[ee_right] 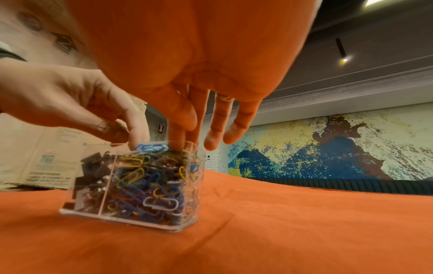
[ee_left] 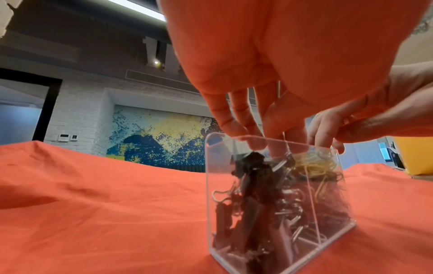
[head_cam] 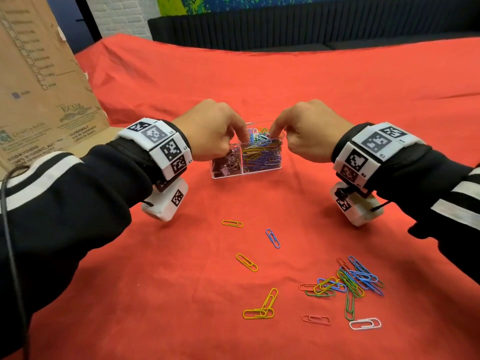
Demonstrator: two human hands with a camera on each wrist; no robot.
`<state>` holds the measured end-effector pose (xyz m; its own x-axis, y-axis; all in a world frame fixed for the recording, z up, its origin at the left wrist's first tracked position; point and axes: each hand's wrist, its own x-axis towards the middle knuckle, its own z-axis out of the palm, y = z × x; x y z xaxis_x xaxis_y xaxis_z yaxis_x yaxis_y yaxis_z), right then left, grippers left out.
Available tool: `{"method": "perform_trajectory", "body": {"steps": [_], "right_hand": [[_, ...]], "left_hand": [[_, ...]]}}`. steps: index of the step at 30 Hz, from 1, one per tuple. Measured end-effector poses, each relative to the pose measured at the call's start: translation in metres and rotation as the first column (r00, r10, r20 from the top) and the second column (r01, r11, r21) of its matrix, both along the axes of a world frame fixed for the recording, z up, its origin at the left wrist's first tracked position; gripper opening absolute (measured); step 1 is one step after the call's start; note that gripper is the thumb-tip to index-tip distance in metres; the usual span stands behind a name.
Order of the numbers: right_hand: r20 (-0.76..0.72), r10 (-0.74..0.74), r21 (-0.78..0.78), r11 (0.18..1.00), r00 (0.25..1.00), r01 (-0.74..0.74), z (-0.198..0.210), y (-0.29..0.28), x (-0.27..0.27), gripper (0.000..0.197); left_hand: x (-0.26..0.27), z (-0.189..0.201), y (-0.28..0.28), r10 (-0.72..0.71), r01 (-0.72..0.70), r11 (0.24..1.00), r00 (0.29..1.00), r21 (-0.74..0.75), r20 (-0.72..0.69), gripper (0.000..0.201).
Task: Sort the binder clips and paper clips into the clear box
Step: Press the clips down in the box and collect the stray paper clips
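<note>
The clear box (head_cam: 259, 170) stands mid-table on the red cloth, split in two. Its left compartment holds black binder clips (head_cam: 226, 162); the right is heaped with coloured paper clips (head_cam: 262, 154). Both hands hover over it from either side. My left hand (head_cam: 240, 141) reaches down with straight fingers (ee_left: 236, 118), and its index tip touches a blue paper clip (ee_right: 152, 147) on top of the heap. My right hand (head_cam: 272, 133) points its fingers (ee_right: 218, 122) down, the index pressing into the paper clips. Several loose paper clips (head_cam: 350, 281) lie on the cloth nearer me.
A large cardboard box (head_cam: 39, 87) stands at the left edge of the table. A dark ribbed bench (head_cam: 285, 29) runs behind the far edge. Single clips lie scattered: yellow (head_cam: 232, 223), blue (head_cam: 272, 238), white (head_cam: 365, 324), pink (head_cam: 315, 320).
</note>
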<state>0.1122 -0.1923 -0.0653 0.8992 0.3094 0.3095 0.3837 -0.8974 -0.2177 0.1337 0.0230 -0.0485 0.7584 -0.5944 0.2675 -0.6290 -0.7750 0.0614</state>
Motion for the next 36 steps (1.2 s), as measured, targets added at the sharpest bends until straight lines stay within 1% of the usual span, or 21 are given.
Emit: {"method": "perform_trajectory", "body": {"steps": [5,7,10,14,19,22,28,33,36], "right_hand": [[0.031,0.000,0.044,0.999,1.000,-0.001,0.003,-0.002,-0.001,0.051],[0.022,0.005,0.028,1.000,1.000,-0.005,0.003,-0.001,-0.003,0.052],[0.004,0.013,0.004,1.000,1.000,-0.013,0.001,0.001,-0.005,0.052],[0.057,0.023,0.048,0.998,0.998,-0.026,0.004,0.000,-0.004,0.053],[-0.022,0.038,-0.034,0.999,0.999,-0.039,0.003,0.005,-0.006,0.056],[-0.035,0.030,-0.056,0.998,0.999,-0.032,0.003,0.004,-0.005,0.055],[0.040,0.007,0.000,1.000,0.999,-0.007,0.011,-0.002,-0.008,0.051],[-0.058,0.040,-0.077,0.996,0.998,-0.045,0.004,0.005,-0.011,0.058],[-0.052,0.020,-0.050,0.998,0.998,-0.022,0.003,0.004,-0.010,0.060]], "left_hand": [[0.002,0.001,0.000,-0.002,0.005,0.998,0.999,-0.064,0.048,0.043],[0.004,-0.001,-0.001,-0.025,0.027,0.999,0.999,-0.040,0.030,0.046],[0.005,-0.002,-0.002,-0.011,0.011,1.000,1.000,0.002,-0.007,0.047],[0.006,0.004,0.001,0.004,-0.003,0.999,1.000,-0.046,0.027,0.046],[0.006,0.000,0.001,0.020,-0.020,1.000,1.000,0.003,-0.009,0.049],[0.005,0.002,0.001,0.021,-0.021,1.000,1.000,0.008,-0.004,0.050],[0.000,0.007,0.002,0.003,-0.003,1.000,0.999,-0.022,0.033,0.047],[-0.001,0.000,0.000,0.023,-0.022,0.999,0.999,0.039,-0.023,0.048],[-0.004,0.002,-0.001,0.023,-0.023,0.999,1.000,0.026,-0.011,0.048]]}}
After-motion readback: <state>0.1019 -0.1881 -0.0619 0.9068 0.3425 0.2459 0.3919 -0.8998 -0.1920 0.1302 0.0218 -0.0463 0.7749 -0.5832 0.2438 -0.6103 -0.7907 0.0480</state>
